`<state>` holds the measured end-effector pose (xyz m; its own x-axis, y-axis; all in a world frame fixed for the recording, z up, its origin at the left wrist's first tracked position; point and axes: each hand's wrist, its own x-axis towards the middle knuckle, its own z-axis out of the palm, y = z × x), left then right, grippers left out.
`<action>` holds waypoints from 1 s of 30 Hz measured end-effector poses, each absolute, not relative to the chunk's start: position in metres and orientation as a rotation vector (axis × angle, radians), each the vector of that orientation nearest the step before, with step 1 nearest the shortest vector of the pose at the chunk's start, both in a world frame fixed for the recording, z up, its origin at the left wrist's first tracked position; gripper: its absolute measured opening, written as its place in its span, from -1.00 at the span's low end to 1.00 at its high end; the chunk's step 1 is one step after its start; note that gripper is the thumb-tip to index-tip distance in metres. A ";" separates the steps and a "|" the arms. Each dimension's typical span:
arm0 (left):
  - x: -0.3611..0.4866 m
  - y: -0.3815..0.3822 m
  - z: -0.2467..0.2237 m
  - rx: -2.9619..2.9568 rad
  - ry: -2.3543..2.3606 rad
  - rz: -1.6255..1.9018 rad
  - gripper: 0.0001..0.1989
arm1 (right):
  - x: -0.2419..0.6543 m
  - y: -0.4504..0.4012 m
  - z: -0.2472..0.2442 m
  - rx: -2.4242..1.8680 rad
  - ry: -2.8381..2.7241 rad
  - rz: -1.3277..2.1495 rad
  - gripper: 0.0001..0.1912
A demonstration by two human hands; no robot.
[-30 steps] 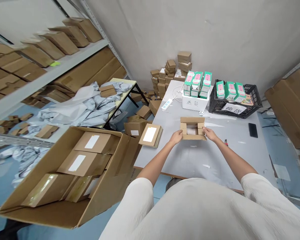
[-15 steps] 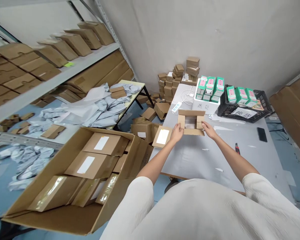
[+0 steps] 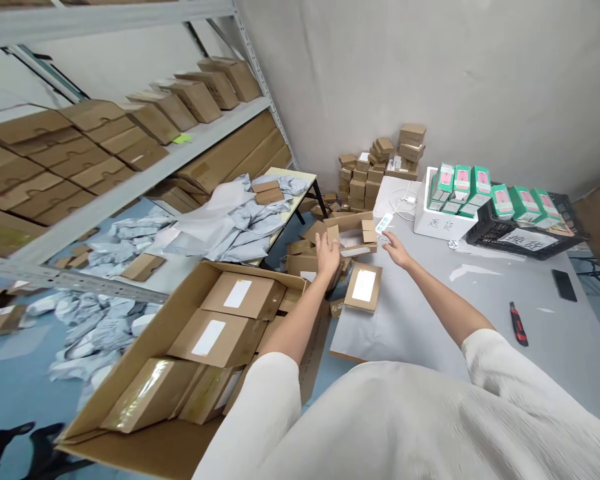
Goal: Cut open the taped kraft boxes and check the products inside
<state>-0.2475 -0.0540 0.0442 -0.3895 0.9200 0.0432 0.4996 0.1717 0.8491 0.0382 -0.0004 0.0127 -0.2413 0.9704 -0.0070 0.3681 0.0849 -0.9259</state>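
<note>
The left hand (image 3: 327, 257) was open, its fingers apparently just at the flap of the small carton (image 3: 353, 239) at upper center. The right hand (image 3: 397, 251) was open nearby. Perched at the tabletop (image 3: 395, 327) edge, the carton could tip if nudged.

A grey table (image 3: 420, 333) holds a box cutter (image 3: 518, 324) and phone (image 3: 564, 285).

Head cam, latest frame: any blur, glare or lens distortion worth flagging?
Head view: strong wide-angle distortion, the steel shelving slanting steeply across the frame; bright glare on the taped parcel; lighting flat and even, with only soft shadows; left hand and right hand look slightly soft, possibly motion blur.
</note>
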 end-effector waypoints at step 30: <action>-0.212 -0.116 -0.059 1.488 1.683 0.577 -0.42 | 0.048 -0.079 -0.069 -1.661 -1.808 1.245 -0.44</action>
<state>-0.2121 -0.1158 -0.0585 0.0113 0.9647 -0.2633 0.5999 0.2041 0.7736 0.0482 -0.0789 -0.0685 -0.2242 0.9345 -0.2764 0.5919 -0.0948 -0.8004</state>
